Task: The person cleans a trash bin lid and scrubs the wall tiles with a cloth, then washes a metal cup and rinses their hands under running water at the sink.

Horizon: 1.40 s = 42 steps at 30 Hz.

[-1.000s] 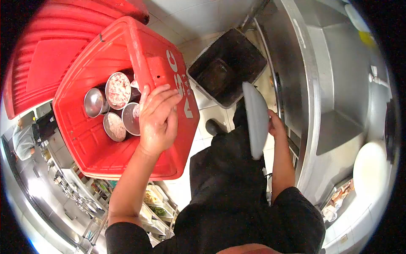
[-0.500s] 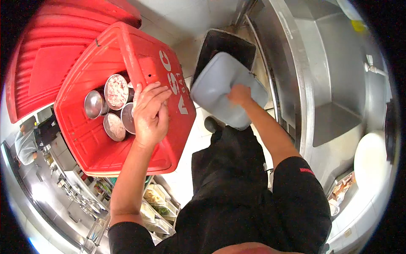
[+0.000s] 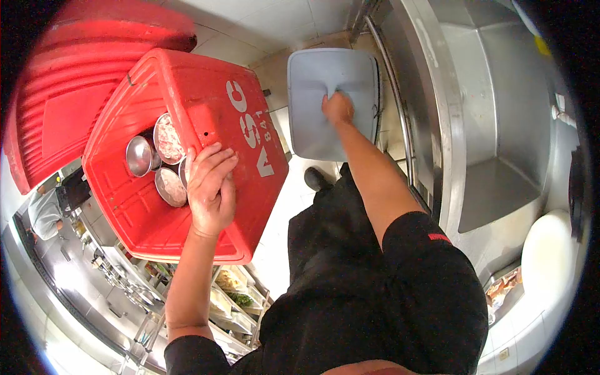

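My left hand (image 3: 212, 187) rests on the rim of a large red tub (image 3: 250, 181) lettered "ASC 841", its fingers over the edge. Inside the tub stand several metal containers, among them an empty-looking one (image 3: 139, 155) and two with pale, reddish contents (image 3: 169, 139) (image 3: 170, 187). My right hand (image 3: 338, 107) is closed on the middle of a grey lid (image 3: 312, 131), which lies over the dark bin; the bin's opening is hidden beneath it.
A steel sink (image 3: 500, 187) runs along the right, with a metal rail (image 3: 397, 94) beside the bin. Ribbed red plastic (image 3: 81, 81) stands at upper left. Another person (image 3: 45, 212) is at far left. Food trays (image 3: 234, 290) sit below the tub.
My right hand has swung the grey lid from upright beside my leg forward and flat onto the dark bin. My left hand has stayed on the tub's rim.
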Available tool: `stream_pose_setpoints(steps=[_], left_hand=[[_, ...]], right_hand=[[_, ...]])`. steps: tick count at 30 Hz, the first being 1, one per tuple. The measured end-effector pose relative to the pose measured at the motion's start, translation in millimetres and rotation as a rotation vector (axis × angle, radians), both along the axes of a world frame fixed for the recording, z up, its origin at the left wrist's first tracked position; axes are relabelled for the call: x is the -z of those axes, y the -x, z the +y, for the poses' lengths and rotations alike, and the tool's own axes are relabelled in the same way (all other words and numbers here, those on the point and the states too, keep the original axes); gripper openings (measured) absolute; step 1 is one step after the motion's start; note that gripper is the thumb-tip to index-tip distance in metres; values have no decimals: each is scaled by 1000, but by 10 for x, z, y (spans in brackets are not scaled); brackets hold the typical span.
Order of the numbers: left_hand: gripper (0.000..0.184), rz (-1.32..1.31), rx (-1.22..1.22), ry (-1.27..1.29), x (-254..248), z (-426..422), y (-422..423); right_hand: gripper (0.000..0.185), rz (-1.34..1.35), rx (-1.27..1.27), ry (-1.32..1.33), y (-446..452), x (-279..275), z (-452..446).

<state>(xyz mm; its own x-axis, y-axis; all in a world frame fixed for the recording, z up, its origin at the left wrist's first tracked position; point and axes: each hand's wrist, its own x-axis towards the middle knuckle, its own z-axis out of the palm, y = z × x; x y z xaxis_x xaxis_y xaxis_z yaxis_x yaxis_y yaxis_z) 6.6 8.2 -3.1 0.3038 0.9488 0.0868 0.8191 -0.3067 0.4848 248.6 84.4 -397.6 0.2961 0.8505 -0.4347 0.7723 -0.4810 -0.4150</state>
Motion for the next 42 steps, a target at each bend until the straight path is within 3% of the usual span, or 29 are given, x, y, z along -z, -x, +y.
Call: stream_pose_setpoints(steps=[2,8,11,13,17,19,22,23,24,27,28,29,32,34,35,37,38,40,42], left_hand=[[27,30,4,-11,-14,-1,-1],[27,-16,7,-12,-24,-13,-30],[26,-11,46,-41,-15,-16,-26],[25,9,48,-66,4,-21,-16],[23,-3,69,-102,17,-72,-18],[21,20,94,-114,-17,-77,-19],[22,31,111,-145,-20,-86,15],[24,-27,96,-141,34,-98,50],[26,-64,68,-144,120,-98,87],[31,-83,87,-121,40,-104,69],[33,-103,84,-80,-5,-117,51],[33,-96,83,-95,-34,-103,27],[36,-35,79,-104,-66,-121,-8],[37,-26,62,-98,-99,-123,-45],[38,-21,53,-99,-97,-112,-55],[41,19,64,-91,-81,-91,-35],[42,28,53,-92,-102,-94,-70],[47,82,58,-71,-109,-100,-68],[50,115,43,-47,-161,-79,-125]], right_hand=[[42,32,12,48,-7,-232,-58],[44,-4,194,-63,-139,-215,-29],[45,83,219,66,-375,-556,-90],[45,47,172,-61,-434,-179,-246],[47,121,28,121,-404,-120,-335],[45,20,128,3,-134,226,-483],[43,151,138,172,-7,-98,-793],[47,117,180,161,33,135,-960],[53,107,170,248,20,-75,-1069],[76,150,-186,419,-123,-916,-1369],[73,220,-298,291,-180,-968,-1495],[65,246,-222,188,-249,-1261,-1550],[36,591,-10,-178,-838,-2591,-1526],[26,607,174,-354,-1553,-3353,-1340],[21,415,139,-619,-1958,-3509,-1194],[20,387,436,-599,-2685,-4012,-793],[23,418,489,-651,-3140,-3883,-542],[26,39,277,-819,-4087,-3515,115],[33,-7,231,-1054,-4591,-3568,786]])
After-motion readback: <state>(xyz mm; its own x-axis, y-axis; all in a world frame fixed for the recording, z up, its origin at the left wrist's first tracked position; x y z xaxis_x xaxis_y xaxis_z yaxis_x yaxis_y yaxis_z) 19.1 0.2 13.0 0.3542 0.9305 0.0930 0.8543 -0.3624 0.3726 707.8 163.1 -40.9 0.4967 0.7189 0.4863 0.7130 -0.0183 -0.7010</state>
